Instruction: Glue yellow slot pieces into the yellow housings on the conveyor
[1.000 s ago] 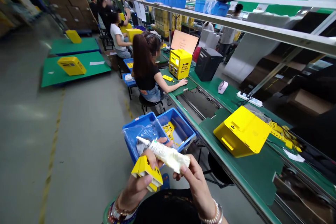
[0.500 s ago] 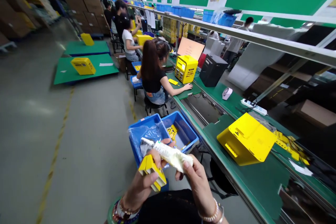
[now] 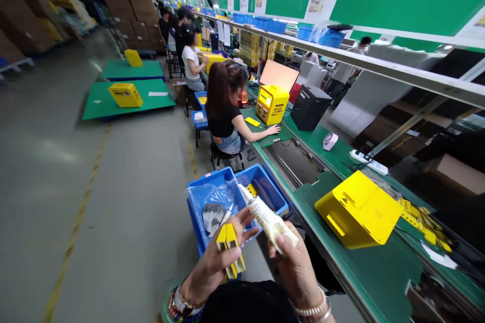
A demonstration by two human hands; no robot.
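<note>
Fingers on the left hand are wrapping around a small folded yellow metal bracket, while the right hand is pinching the end of a crumpled white tube, held up in front of the body over a blue plastic crate. Off to the right, the green bench is carrying a yellow metal casing.

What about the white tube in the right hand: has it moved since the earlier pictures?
Yes. Against the blue crates, the white tube has swung from nearly level to steeply tilted, its nozzle now pointing up toward where the two crates meet.
</note>
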